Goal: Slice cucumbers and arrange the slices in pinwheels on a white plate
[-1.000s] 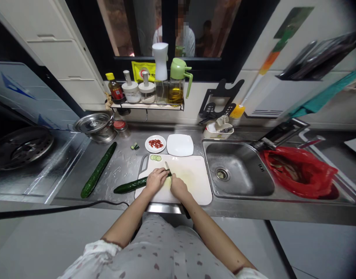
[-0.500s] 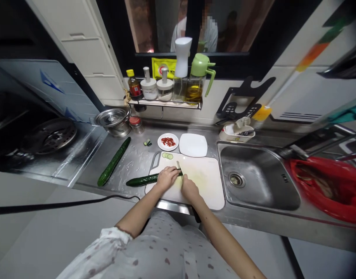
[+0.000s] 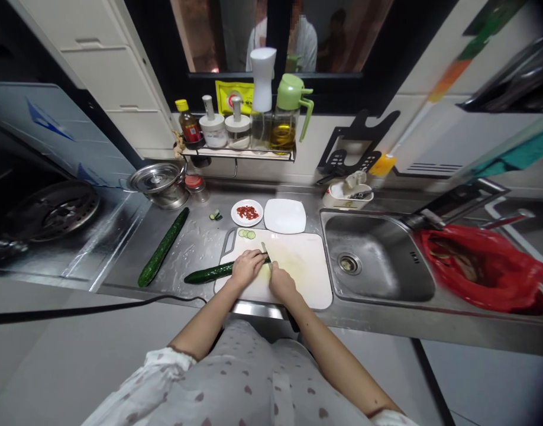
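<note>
Hardly anything has been moved: the cucumber (image 3: 209, 273) is pinned under the curled left hand (image 3: 247, 267), the knife (image 3: 265, 251) gripped by the closed right hand (image 3: 282, 283) alongside; slicing seems barely advanced.

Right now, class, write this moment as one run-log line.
left grip: on cucumber | right grip: holding knife | cucumber slices: on cutting board
</note>
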`<state>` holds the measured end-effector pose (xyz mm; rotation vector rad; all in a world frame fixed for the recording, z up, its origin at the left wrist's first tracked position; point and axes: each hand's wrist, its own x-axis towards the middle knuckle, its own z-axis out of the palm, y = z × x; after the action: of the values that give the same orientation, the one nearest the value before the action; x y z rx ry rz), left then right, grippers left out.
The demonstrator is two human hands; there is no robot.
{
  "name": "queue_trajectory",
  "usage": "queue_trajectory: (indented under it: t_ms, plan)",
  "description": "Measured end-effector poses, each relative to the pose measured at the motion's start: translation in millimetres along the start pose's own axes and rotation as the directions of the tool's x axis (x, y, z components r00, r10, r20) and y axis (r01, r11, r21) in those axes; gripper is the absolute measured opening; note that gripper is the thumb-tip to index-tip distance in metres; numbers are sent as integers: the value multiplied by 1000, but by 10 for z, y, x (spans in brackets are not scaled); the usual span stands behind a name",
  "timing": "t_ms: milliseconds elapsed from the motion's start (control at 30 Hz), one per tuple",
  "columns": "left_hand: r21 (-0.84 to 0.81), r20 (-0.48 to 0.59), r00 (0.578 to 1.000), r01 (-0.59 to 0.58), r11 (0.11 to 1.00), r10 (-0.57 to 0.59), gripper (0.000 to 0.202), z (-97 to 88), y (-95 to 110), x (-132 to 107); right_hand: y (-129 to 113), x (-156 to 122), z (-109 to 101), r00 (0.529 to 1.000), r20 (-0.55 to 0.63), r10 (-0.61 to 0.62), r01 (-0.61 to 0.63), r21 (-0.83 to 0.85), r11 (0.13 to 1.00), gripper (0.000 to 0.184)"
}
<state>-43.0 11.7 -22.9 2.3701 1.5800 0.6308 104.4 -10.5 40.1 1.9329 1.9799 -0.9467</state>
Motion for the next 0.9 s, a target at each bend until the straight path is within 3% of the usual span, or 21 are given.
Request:
queue_trajectory:
  t_ms: [267,900]
  plan:
    - [9,-14,1000,-4,1000,4,28,13,4,-4,93,-128,106,1000,19,15,-14,-16,1000,41]
    - [-12,5,1000,-1,1000,1,26,6,-6,-14,-71,121,-53,1000,-25,-13,14,25,1000,40]
